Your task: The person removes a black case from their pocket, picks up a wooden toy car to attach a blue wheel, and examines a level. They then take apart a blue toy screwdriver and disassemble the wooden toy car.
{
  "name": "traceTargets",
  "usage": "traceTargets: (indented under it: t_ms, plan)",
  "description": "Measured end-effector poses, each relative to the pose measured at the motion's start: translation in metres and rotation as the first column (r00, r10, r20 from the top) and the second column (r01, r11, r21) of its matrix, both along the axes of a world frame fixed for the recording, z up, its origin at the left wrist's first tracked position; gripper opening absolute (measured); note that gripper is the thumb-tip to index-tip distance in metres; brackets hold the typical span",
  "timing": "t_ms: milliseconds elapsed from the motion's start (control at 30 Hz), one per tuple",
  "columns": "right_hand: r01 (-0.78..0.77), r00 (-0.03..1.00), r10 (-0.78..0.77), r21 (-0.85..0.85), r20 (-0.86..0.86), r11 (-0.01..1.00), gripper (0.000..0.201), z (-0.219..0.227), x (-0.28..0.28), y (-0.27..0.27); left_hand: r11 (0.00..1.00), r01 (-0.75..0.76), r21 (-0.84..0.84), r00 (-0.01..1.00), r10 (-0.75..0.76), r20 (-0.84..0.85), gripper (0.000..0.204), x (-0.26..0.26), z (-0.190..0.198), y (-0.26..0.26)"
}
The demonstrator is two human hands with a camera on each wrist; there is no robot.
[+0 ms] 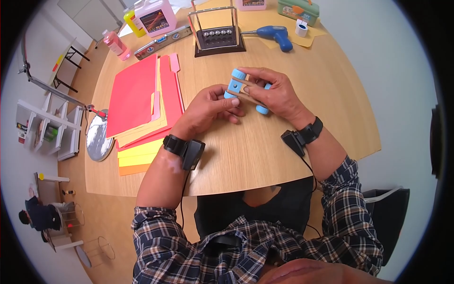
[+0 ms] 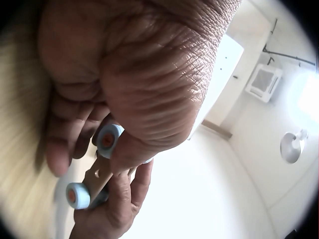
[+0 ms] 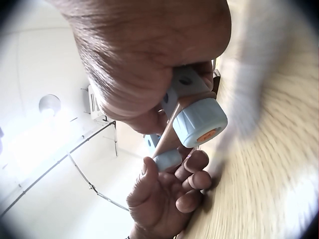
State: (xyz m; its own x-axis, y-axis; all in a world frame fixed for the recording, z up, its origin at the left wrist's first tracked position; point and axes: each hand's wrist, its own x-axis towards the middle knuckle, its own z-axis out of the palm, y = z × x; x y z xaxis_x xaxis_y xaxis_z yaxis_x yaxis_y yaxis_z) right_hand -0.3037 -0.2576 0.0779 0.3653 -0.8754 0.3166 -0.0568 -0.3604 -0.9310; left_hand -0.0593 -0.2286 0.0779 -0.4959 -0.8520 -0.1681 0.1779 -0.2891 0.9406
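Note:
Both hands hold a toy frame over the table: light blue blocks point(image 1: 235, 87) joined by brown strips point(image 1: 250, 98), with light blue wheels at the corners. My left hand point(image 1: 205, 109) pinches the near-left wheel end between thumb and fingers. On the other side, my right hand point(image 1: 278, 94) grips the frame, its index finger reaching the upper-left wheel point(image 1: 238, 74). In the left wrist view a wheel point(image 2: 78, 195) has an orange centre. The right wrist view shows another wheel point(image 3: 199, 122) close up, the right palm partly hiding the block point(image 3: 187, 84) behind it.
Red and yellow folders point(image 1: 132, 97) lie at the left. Farther back are a spirit level point(image 1: 163, 43), a pink bottle point(image 1: 116, 45), a pink jug point(image 1: 156, 19), a Newton's cradle point(image 1: 217, 40), a blue drill-shaped tool point(image 1: 276, 35), a white roll point(image 1: 301, 28) and a green box point(image 1: 299, 10).

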Motion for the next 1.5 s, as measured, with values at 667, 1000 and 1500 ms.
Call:
traceTargets:
  t_ms: [667, 1000, 1500]
  plan:
    - [0.065, 0.998, -0.065, -0.029, 0.017, 0.997, 0.046, -0.002, -0.004, -0.006, 0.978, -0.206, 0.027, 0.977, 0.207, -0.059, 0.029, -0.006, -0.001, 0.002]
    - [0.057, 0.997, -0.056, -0.012, 0.055, 0.998, 0.047, -0.003, -0.006, -0.008, 0.979, -0.194, -0.06, 0.98, 0.192, -0.049, 0.038, -0.012, 0.0, 0.005]
    - [0.045, 0.996, -0.044, -0.012, 0.083, 0.999, 0.046, -0.012, -0.008, -0.015, 0.792, -0.487, -0.368, 0.855, 0.519, -0.014, 0.022, -0.008, -0.002, 0.004]
